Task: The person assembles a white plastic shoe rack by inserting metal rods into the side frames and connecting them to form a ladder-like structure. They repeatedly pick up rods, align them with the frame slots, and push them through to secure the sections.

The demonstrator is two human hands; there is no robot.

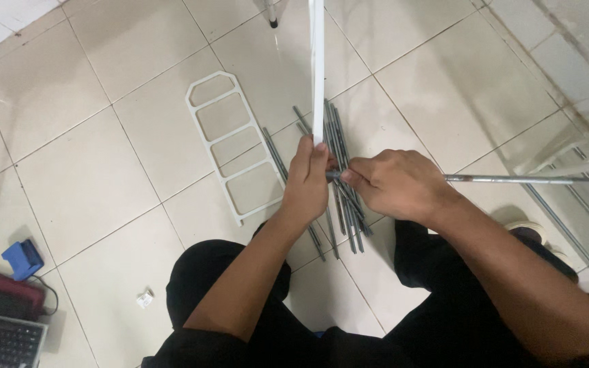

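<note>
Above the pale tiled floor [103, 177], both forearms reach forward from the person's lap and meet near the middle of the view. The left hand [306, 180] is curled into a fist around the lower end of a white upright plastic rail [318, 68], which rises straight up out of the grip toward the top edge; the thumb lies along the rail's side and the wrist is nearly straight. The right hand [393, 184] comes in from the right with the wrist bent slightly inward, knuckles up, its thumb and forefinger pinched on the near end of a thin grey metal rod [512, 179]. That rod runs level out to the right, past the wrist, and its pinched tip sits just beside the left hand's fingers, at the rail.

Beneath the hands a loose bundle of similar grey metal rods [339, 129] lies on the tiles, partly hidden by the fingers. Just left of the bundle rests a white ladder-shaped plastic side frame [233, 143], flat on the floor. A small blue box [22, 257] and a laptop keyboard [1, 337] sit at the lower left corner.
</note>
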